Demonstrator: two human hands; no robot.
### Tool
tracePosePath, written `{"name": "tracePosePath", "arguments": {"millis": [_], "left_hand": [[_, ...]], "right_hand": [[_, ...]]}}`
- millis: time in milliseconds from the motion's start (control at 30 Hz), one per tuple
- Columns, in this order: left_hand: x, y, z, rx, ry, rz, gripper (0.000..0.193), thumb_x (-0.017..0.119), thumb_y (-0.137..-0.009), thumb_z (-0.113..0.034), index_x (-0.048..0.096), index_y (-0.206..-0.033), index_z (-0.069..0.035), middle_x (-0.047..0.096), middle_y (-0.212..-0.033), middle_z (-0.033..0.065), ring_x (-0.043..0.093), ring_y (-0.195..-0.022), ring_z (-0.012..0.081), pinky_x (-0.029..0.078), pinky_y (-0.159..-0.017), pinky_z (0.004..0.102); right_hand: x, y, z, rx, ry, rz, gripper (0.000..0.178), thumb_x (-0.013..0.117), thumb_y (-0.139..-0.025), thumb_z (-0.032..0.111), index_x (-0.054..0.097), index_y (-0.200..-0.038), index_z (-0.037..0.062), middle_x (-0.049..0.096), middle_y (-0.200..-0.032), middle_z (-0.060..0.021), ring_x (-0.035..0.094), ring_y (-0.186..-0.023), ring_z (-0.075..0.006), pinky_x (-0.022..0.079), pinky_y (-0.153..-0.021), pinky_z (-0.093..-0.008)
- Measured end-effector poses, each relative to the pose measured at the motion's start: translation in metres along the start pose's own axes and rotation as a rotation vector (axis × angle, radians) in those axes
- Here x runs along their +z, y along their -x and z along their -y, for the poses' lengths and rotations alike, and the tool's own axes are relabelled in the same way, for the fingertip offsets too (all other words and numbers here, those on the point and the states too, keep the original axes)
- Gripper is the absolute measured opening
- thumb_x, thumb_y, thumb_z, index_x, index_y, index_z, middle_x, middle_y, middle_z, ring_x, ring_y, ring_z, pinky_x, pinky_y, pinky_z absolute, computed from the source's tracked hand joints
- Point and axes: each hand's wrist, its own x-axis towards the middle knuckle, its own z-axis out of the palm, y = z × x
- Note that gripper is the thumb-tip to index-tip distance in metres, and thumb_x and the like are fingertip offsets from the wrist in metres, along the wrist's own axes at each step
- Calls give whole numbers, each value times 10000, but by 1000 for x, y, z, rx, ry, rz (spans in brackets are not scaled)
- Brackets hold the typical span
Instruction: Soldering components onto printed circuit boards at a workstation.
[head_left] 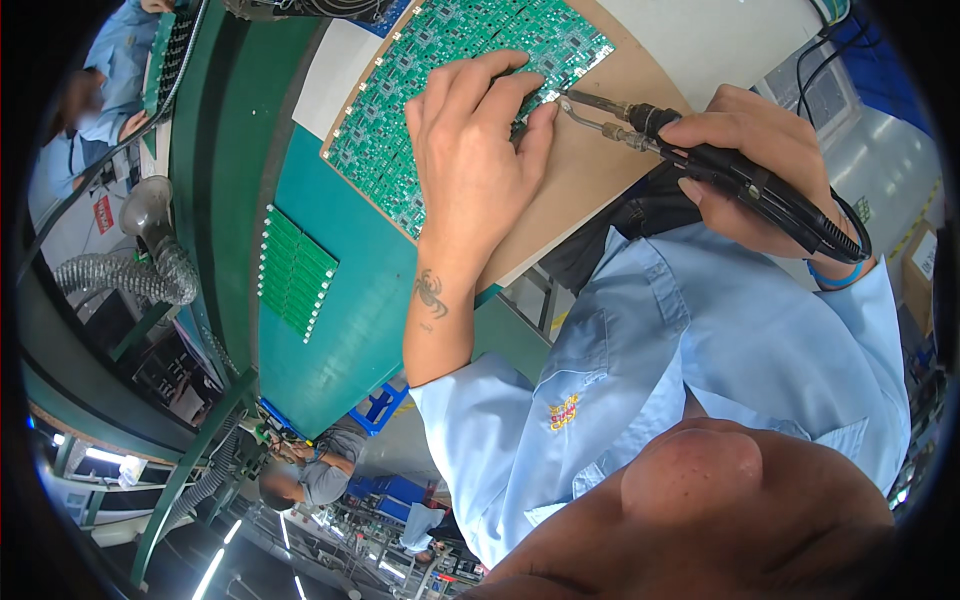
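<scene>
My right hand (760,165) grips a soldering iron (740,180) with a black handle. A thin bent metal tube (600,125) runs alongside its shaft. Both tips converge at the near right edge of a large green circuit board panel (385,130), close to my left thumb. My left hand (475,150) rests on that panel, its fingers bent and spread, with the thumb by the edge. Whether the fingertips pinch anything small is hidden. Beneath the panel lies a brown board (590,180).
A smaller green circuit board (295,272) lies on the green tabletop (350,320) to the left. Beyond stand a dark green rail (230,150) and a flexible clear duct (120,272). Other people work at the far left (120,60) and lower left (325,470). Black cables (830,60) hang at upper right.
</scene>
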Motion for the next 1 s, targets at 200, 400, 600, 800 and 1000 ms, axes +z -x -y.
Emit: {"name": "tracePosePath", "arguments": {"millis": [200,400,600,800,1000], "left_hand": [[0,0,1,-2,4,1,212,822,-801,-132,779,-1008,-125,712,-1231,-21,612,-1120,212,428,-971,366],[0,2,1,1,-1,-16,212,820,-809,-138,783,-1017,-121,705,-1204,-2,610,-1106,218,429,-962,371],[-4,2,-6,-56,-45,22,230,815,-826,-147,788,-1052,-112,690,-1152,31,612,-1053,227,437,-935,361],[-7,8,-1,-31,-14,45,232,810,-839,-155,791,-1060,-87,684,-1111,51,617,-980,235,455,-897,354],[-18,12,-1,-46,19,59,248,817,-850,-143,795,-1073,-37,717,-1154,65,669,-951,245,524,-889,351]], "right_hand": [[-2,2,1,-8,22,7,462,781,-722,-2,756,-1183,14,691,-841,-81,534,-666,-209,446,-628,-293],[-10,1,0,7,64,-37,462,778,-727,-1,754,-1188,7,717,-870,-86,573,-680,-203,477,-648,-287],[-13,-12,-37,136,-92,-281,470,742,-841,-16,676,-1306,-4,721,-1064,-120,620,-829,-198,511,-755,-296],[-18,-13,-62,636,-275,-584,583,771,-882,52,562,-1419,-37,664,-1328,-145,676,-1070,-237,543,-972,-324],[10,0,-9,34,-96,-314,483,735,-883,18,652,-1359,-7,723,-1042,-131,673,-926,-237,551,-860,-325]]}}
